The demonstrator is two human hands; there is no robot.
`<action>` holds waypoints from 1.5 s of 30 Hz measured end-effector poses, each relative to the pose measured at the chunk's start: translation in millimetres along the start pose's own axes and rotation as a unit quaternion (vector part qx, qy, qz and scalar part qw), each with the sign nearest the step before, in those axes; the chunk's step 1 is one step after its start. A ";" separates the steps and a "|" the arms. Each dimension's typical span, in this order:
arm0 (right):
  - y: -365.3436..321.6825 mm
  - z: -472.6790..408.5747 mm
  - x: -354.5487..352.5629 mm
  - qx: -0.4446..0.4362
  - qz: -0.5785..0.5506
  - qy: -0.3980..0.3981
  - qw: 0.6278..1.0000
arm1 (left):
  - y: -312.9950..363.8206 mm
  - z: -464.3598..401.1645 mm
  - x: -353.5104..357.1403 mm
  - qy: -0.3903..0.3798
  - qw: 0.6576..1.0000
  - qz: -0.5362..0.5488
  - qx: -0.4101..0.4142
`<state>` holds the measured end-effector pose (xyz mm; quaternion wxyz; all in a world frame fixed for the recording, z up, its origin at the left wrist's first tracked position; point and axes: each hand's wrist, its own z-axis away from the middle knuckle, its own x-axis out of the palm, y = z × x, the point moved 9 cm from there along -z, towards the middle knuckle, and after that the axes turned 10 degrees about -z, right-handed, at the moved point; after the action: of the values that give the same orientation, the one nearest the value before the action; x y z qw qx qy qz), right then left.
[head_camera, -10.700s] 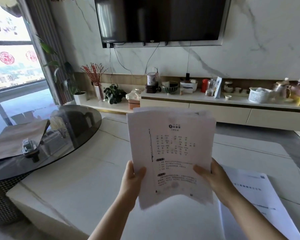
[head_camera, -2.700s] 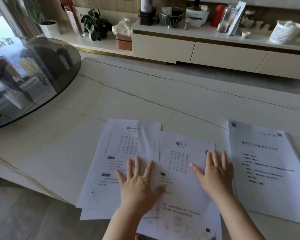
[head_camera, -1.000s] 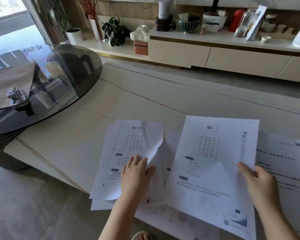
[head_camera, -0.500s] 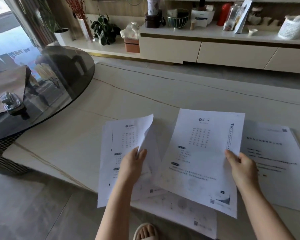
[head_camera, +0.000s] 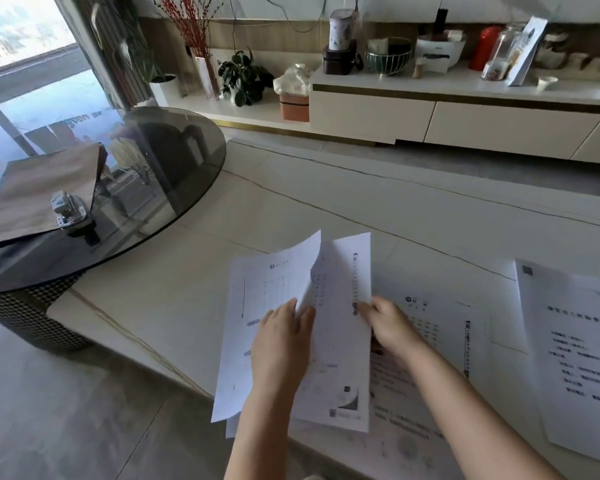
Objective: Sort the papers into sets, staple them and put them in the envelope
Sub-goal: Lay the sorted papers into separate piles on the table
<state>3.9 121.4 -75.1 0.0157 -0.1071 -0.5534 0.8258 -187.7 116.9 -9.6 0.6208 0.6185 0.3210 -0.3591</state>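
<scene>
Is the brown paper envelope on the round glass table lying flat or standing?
Flat: the brown paper envelope lies on the glass table, a metal stapler on it.

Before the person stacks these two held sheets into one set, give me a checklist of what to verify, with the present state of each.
1. Left hand grips the left sheet: ok.
2. Right hand pinches the right sheet: ok.
3. Sheets' edges aligned: not ok, the left sheet's corner curls over the right one.
4. Pages belong to one set: cannot tell, print too blurred.
5. Stapler within view for later: ok, on the glass table.
6. Envelope available: ok, lying under the stapler.
</scene>
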 end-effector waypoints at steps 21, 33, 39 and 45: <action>47.6 83.2 -133.3 0.035 0.433 0.157 0.887 | 18.0 33.8 84.1 -0.203 0.950 -0.235 -0.023; 45.8 85.9 -114.4 -0.033 0.502 0.101 0.858 | 24.7 34.8 95.6 -0.193 0.952 -0.236 -0.013; 24.1 98.5 -127.8 -0.040 0.188 0.167 0.967 | 26.7 24.2 64.0 -0.118 0.984 -0.131 -0.039; 53.4 94.0 -143.1 0.063 -0.150 0.220 0.962 | 13.6 17.7 48.7 -0.109 0.984 -0.112 -0.083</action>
<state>130.4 -5.6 -67.0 0.2672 -0.2003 -0.4930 0.8034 -151.0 96.5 -42.8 0.6571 0.4817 0.3478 -0.4639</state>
